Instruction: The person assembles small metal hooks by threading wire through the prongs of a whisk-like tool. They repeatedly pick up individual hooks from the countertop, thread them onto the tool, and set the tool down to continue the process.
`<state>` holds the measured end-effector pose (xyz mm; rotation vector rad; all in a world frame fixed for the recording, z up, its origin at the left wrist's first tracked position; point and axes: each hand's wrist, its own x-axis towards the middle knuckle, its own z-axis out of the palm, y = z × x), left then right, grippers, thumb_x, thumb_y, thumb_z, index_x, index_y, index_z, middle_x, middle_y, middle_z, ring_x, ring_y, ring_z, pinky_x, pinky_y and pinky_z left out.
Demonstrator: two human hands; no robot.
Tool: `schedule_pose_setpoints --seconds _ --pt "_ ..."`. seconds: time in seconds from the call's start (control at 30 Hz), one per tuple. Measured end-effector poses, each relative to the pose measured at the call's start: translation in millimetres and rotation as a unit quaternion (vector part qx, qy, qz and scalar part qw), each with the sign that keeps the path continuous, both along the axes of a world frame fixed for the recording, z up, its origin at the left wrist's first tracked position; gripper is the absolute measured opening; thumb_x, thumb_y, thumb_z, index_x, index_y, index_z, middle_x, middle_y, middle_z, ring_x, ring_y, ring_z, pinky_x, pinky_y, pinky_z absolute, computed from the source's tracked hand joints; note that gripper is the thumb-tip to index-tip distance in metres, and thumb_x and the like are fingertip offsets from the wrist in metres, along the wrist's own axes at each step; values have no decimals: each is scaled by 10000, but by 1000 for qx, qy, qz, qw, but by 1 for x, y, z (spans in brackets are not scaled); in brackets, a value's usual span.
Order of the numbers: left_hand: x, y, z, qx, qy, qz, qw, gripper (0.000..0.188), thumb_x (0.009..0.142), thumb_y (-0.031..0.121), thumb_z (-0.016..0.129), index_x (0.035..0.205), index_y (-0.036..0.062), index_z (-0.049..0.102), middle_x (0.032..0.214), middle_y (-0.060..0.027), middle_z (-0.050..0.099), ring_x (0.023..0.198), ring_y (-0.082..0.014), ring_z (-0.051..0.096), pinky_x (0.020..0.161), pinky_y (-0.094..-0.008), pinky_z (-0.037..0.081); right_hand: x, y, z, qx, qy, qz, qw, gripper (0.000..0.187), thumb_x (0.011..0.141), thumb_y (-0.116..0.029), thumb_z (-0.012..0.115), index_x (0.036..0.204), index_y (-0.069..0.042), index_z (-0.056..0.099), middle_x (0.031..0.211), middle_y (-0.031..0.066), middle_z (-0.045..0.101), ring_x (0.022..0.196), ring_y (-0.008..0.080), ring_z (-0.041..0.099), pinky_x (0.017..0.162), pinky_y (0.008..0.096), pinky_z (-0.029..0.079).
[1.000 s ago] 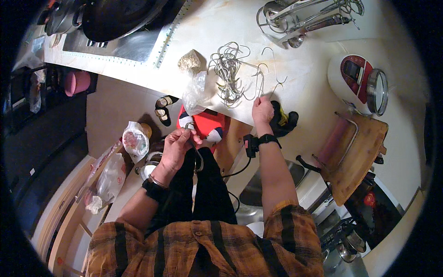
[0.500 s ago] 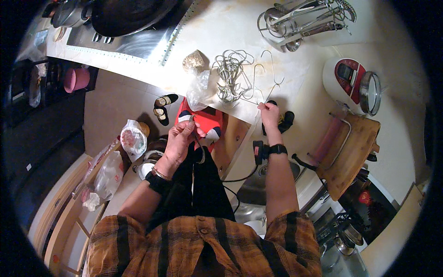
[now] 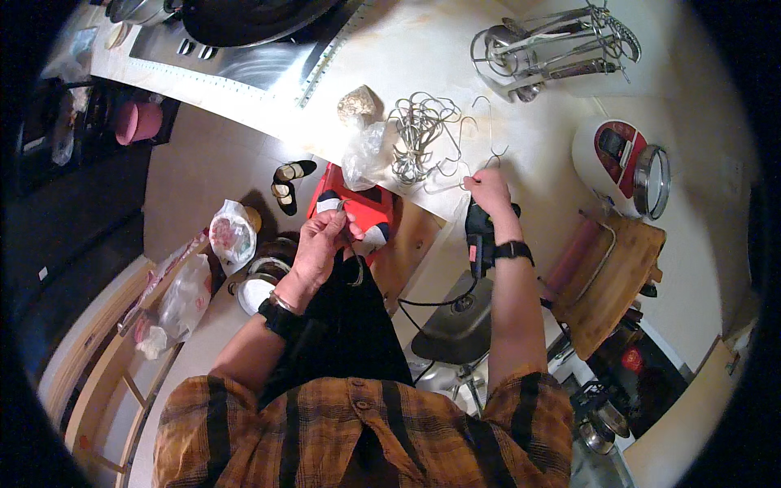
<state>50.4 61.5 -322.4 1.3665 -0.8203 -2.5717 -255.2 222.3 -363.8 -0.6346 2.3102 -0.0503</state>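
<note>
Metal hooks hang below the surface's near edge, the left hand's grip clamped on them, likely because thin wire suits fingertips. At that edge, the right hand pinches another hook, beside a tangled hook pile.

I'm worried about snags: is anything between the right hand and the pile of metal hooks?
A few loose metal hooks lie on the counter between the right hand and the pile. Nothing bulky is visible there; the clear plastic bag sits to the pile's left.
</note>
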Motion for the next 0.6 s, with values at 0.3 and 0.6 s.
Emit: schedule_pose_setpoints --seconds 0.3,0.6 --pt "-22 -10 18 1 66 19 998 230 981 220 510 1001 14 609 867 -76 662 801 -170 628 773 -321 513 81 0 68 -341 -340 -352 803 241 921 -219 606 813 -8 648 579 -95 389 492 10 300 445 208 209" --pt "-36 -25 59 -13 151 81 985 238 979 212 513 983 5 630 926 -88 672 875 -181 634 855 -349 505 104 -31 113 -400 -263 -221 850 205 930 -171 619 839 9 657 645 -58 524 560 10 411 494 184 326"
